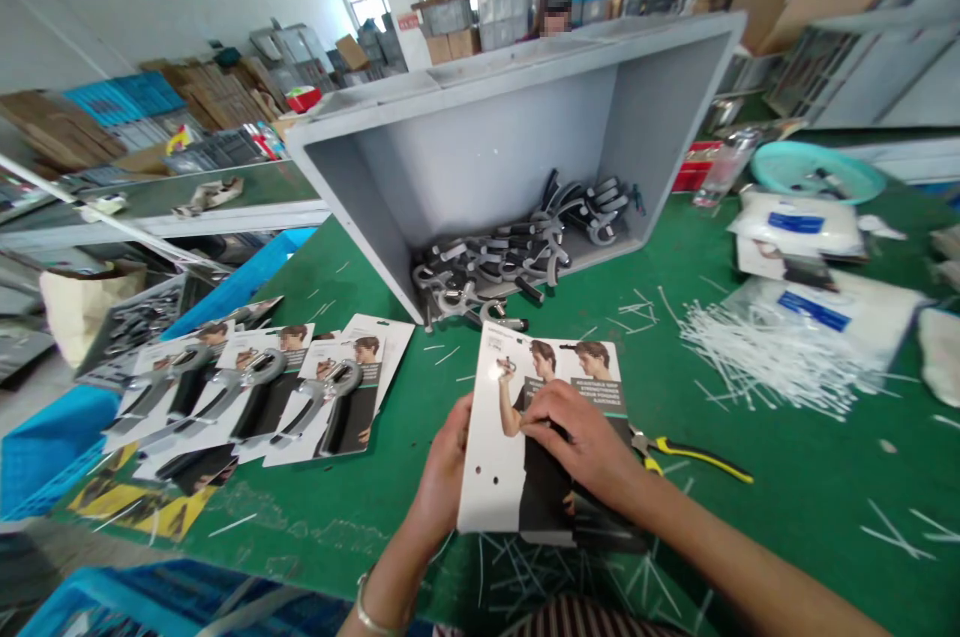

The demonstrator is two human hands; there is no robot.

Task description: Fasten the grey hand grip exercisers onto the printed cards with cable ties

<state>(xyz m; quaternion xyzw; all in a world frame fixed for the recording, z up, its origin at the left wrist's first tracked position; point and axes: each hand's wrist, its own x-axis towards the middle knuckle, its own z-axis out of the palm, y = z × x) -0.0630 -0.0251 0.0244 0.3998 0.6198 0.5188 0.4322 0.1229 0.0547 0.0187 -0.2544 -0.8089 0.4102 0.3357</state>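
Note:
My left hand grips the left edge of a printed backing card, its fingers partly hidden behind it. At least one more such card overlaps it on the right. My right hand lies across the card fronts, thumb and forefinger pinched near the printed arm; whatever is between them is too small to make out. Just right of that hand, yellow-and-black cutting pliers lie on the green table. Several loose white cable ties are scattered below the cards.
Ahead, a grey crate lies tipped on its side with loose hand grip strengtheners. Carded grip strengtheners lie at left. A cable tie pile, plastic bags and a turquoise basin are at right. Another person is beyond the crate.

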